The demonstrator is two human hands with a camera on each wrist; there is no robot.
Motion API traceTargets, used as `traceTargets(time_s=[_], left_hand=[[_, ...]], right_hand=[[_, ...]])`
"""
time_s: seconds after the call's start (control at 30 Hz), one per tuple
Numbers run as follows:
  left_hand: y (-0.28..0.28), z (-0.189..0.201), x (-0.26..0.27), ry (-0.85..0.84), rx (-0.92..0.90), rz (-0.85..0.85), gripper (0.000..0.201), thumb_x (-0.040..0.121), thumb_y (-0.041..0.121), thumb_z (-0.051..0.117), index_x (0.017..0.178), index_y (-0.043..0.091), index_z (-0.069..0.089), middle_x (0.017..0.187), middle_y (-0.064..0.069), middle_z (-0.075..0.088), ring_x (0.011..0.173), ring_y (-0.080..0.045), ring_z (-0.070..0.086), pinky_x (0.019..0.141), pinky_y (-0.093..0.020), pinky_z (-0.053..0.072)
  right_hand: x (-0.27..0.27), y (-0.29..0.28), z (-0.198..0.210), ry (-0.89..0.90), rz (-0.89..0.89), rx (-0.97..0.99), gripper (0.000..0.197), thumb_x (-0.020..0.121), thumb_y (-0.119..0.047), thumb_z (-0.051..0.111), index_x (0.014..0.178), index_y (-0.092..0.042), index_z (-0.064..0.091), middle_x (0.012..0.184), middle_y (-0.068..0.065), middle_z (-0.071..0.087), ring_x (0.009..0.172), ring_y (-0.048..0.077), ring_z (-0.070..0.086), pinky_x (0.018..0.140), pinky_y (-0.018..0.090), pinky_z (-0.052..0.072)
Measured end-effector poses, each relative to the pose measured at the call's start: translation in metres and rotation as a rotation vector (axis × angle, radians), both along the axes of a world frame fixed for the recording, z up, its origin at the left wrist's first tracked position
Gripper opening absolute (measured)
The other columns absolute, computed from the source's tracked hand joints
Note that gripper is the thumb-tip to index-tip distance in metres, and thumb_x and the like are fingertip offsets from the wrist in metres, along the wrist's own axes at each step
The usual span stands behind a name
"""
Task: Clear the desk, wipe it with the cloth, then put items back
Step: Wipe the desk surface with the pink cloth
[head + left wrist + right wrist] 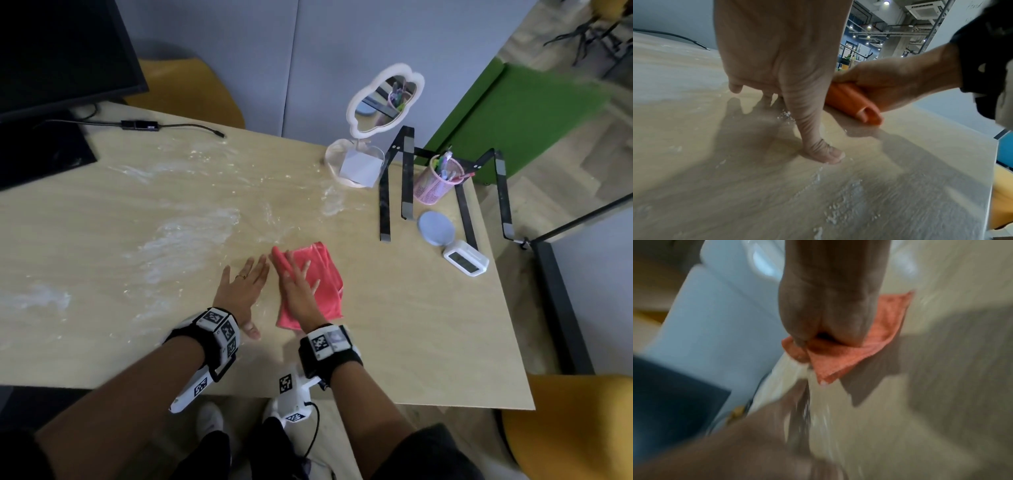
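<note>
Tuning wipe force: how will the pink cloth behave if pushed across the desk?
Likely floppy: the pink cloth lies folded in soft layers under the flat right hand. It may bunch at its rolled edge. White residue on the desk will probably smear before lifting.

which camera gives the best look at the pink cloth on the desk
The head view: it shows the whole folded cloth lying on the desk under the flat right hand. The left wrist view catches only a rolled edge; the right wrist view shows a blurred corner beneath the palm.
</note>
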State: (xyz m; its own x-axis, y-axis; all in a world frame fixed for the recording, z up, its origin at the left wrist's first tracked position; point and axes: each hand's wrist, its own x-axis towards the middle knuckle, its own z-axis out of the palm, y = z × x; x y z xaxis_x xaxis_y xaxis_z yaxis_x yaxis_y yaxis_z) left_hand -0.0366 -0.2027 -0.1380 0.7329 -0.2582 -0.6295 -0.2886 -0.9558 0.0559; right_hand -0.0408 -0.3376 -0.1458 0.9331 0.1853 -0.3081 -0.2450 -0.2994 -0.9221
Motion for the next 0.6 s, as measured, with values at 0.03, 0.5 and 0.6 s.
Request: traceTargets(time_s=[0.03,0.5,0.6], left_hand=[[0.000,0.000,0.000,-0.003,0.000,-0.003,0.140,0.060,0.053,0.079,0.145,0.010,-0.024,0.151,-0.003,-0.036,0.145,-0.023,-0.022,0.116,-0.055,-0.001],[0.002,0.006,0.000,0.018,-0.033,0.010,0.139,0.062,0.051,0.079,0.146,0.013,-0.024,0.152,-0.001,-0.034,0.144,-0.020,-0.024,0.118,-0.053,-0.004],[0.002,0.004,-0.001,0.008,-0.036,0.015,0.140,0.060,0.052,0.080,0.146,0.013,-0.024,0.152,-0.001,-0.034,0.144,-0.020,-0.023,0.118,-0.053,-0.003]], right_hand=[[0.000,-0.012,0.006,0.040,-0.077,0.091,0.040,0.102,-0.028,0.027,0.140,-0.038,0.035,0.147,-0.015,0.028,0.137,0.008,0.023,0.118,0.038,0.012],[0.032,-0.140,0.048,-0.113,-0.425,0.092,0.049,0.097,-0.043,0.038,0.143,-0.028,0.034,0.136,0.007,0.042,0.118,0.007,0.047,0.095,0.018,0.040],[0.028,-0.104,0.027,-0.080,-0.181,-0.232,0.044,0.102,-0.031,0.024,0.145,-0.040,0.022,0.148,0.008,0.024,0.133,0.021,0.029,0.112,0.021,0.020]])
